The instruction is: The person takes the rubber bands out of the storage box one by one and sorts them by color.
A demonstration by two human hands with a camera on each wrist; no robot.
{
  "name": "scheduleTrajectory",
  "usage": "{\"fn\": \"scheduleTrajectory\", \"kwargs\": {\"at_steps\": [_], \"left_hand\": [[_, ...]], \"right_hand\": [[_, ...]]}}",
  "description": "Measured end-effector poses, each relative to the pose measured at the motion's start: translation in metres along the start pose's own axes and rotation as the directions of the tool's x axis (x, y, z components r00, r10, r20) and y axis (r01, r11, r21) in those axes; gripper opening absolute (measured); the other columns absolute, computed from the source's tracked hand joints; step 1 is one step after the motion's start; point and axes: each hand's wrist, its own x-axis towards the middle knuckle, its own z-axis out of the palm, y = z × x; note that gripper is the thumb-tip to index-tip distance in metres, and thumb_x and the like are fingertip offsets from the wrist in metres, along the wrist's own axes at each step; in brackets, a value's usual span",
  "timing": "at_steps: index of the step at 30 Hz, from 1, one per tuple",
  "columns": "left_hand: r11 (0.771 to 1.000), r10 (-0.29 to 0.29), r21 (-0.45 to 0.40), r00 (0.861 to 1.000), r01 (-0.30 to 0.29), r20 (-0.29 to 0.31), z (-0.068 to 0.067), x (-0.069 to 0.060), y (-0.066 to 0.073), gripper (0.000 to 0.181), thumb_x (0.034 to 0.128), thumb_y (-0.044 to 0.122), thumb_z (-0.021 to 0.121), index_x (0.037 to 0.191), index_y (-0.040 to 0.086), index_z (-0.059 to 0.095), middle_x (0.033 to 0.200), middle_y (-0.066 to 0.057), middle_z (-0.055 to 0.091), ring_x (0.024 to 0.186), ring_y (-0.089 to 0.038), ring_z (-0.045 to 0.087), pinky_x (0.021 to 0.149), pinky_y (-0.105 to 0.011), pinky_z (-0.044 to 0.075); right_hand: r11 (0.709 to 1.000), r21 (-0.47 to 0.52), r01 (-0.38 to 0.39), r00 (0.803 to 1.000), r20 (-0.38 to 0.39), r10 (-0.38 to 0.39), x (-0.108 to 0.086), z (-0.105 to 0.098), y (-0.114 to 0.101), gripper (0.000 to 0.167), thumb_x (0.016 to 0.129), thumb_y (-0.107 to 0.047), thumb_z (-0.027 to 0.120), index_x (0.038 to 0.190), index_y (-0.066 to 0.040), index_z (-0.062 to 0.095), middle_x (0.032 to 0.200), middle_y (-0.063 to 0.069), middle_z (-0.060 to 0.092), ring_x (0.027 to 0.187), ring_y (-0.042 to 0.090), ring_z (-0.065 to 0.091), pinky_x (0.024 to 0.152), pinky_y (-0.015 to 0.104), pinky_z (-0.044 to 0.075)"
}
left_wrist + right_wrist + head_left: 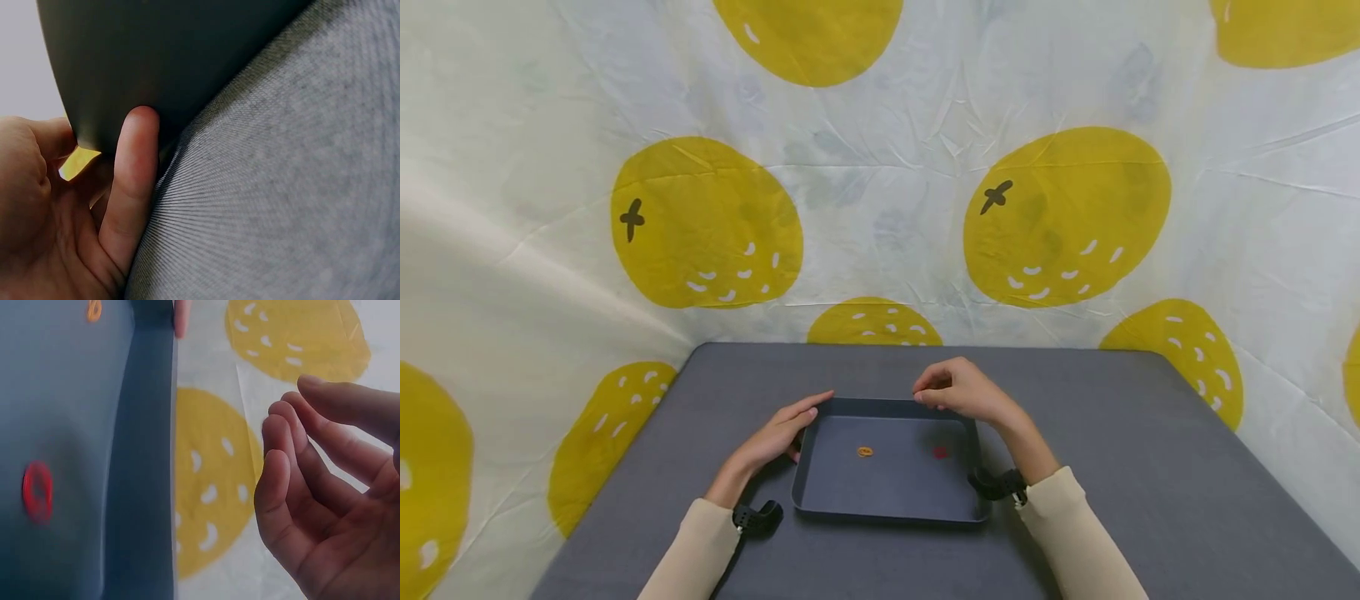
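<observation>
A dark blue-grey shallow tray (895,496) lies in front of me. Inside it, a small orange looped band (865,452) sits left of the middle and a small red looped band (942,452) lies to the right. My left hand (777,436) rests against the tray's left side near the far corner, fingers fairly straight. In the left wrist view, a fingertip (139,128) presses the tray's outer wall. Above the far right rim hovers my right hand (964,390), fingers loosely bent; the right wrist view shows a gap between thumb and fingers, nothing held.
The tray stands on a grey cloth-covered table (1150,500). Behind and beside the table hangs a white curtain (880,233) printed with yellow fruit shapes. Dark straps with curved mounts (758,518) are worn on both wrists.
</observation>
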Motion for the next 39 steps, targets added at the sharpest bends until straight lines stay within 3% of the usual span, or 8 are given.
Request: {"fn": "scheduleTrajectory", "kwargs": {"at_steps": [3, 8, 16, 22, 29, 34, 39], "left_hand": [[1.000, 0.006, -0.005, 1.000, -0.006, 0.008, 0.000, 0.000, -0.001, 0.048, 0.1146, 0.031, 0.037, 0.162, 0.029, 0.036, 0.168, -0.018, 0.030, 0.080, -0.023, 0.067, 0.052, -0.035, 0.058], [1.000, 0.010, -0.003, 1.000, -0.010, 0.015, 0.001, 0.001, -0.003, 0.047, 0.1150, 0.028, 0.036, 0.162, 0.029, 0.036, 0.165, -0.019, 0.034, 0.091, -0.025, 0.068, 0.053, -0.037, 0.059], [1.000, 0.001, 0.002, 1.000, -0.001, 0.007, 0.001, 0.000, -0.003, 0.047, 0.1151, 0.028, 0.035, 0.162, 0.029, 0.036, 0.162, -0.019, 0.039, 0.097, -0.025, 0.067, 0.054, -0.037, 0.058], [1.000, -0.001, 0.012, 1.000, 0.001, 0.012, 0.002, 0.002, -0.004, 0.047, 0.1148, 0.033, 0.035, 0.162, 0.030, 0.037, 0.163, -0.017, 0.037, 0.097, -0.024, 0.066, 0.054, -0.035, 0.058], [1.000, -0.007, 0.006, 1.000, 0.007, 0.023, 0.002, 0.004, -0.002, 0.047, 0.1150, 0.032, 0.035, 0.162, 0.031, 0.037, 0.165, -0.016, 0.035, 0.097, -0.023, 0.066, 0.054, -0.035, 0.057], [1.000, -0.002, 0.002, 1.000, 0.002, 0.011, -0.001, 0.004, -0.001, 0.047, 0.1144, 0.035, 0.037, 0.161, 0.032, 0.038, 0.165, -0.015, 0.035, 0.095, -0.024, 0.066, 0.054, -0.035, 0.058], [1.000, 0.000, 0.007, 1.000, 0.000, 0.002, -0.002, 0.002, -0.002, 0.047, 0.1141, 0.035, 0.038, 0.161, 0.031, 0.038, 0.166, -0.014, 0.033, 0.079, -0.021, 0.064, 0.053, -0.036, 0.058]], "right_hand": [[1.000, 0.021, 0.012, 0.999, 0.031, -0.013, 0.009, 0.010, -0.002, 0.016, 0.098, -0.016, 0.072, 0.107, -0.005, 0.078, 0.094, 0.012, 0.076, 0.087, 0.039, 0.070, 0.080, 0.053, 0.060], [0.996, 0.077, 0.036, 0.996, 0.075, -0.042, 0.023, 0.027, -0.002, 0.017, 0.098, -0.015, 0.071, 0.108, -0.003, 0.078, 0.102, 0.026, 0.075, 0.088, 0.039, 0.072, 0.083, 0.059, 0.059], [0.992, 0.122, 0.028, 0.994, 0.097, -0.040, 0.041, 0.052, -0.001, 0.024, 0.098, -0.014, 0.071, 0.113, 0.004, 0.076, 0.101, 0.025, 0.075, 0.093, 0.049, 0.068, 0.079, 0.045, 0.061], [0.989, 0.147, 0.027, 0.993, 0.111, -0.043, 0.048, 0.066, 0.006, 0.025, 0.098, -0.012, 0.070, 0.113, 0.007, 0.074, 0.101, 0.029, 0.074, 0.093, 0.049, 0.068, 0.082, 0.051, 0.061], [0.999, 0.042, 0.019, 0.989, 0.147, -0.025, 0.053, 0.077, 0.014, 0.019, 0.097, -0.012, 0.072, 0.107, 0.003, 0.078, 0.094, 0.020, 0.077, 0.083, 0.035, 0.071, 0.071, 0.033, 0.060], [1.000, -0.020, 0.017, 0.979, 0.202, -0.013, 0.055, 0.081, 0.016, 0.012, 0.094, -0.010, 0.073, 0.101, -0.002, 0.080, 0.085, 0.006, 0.076, 0.070, 0.020, 0.066, 0.063, 0.028, 0.054], [0.998, -0.061, -0.004, 0.964, 0.267, 0.020, 0.056, 0.084, 0.016, 0.007, 0.089, -0.005, 0.076, 0.094, -0.006, 0.081, 0.082, 0.004, 0.077, 0.065, 0.013, 0.064, 0.060, 0.025, 0.051]]}}
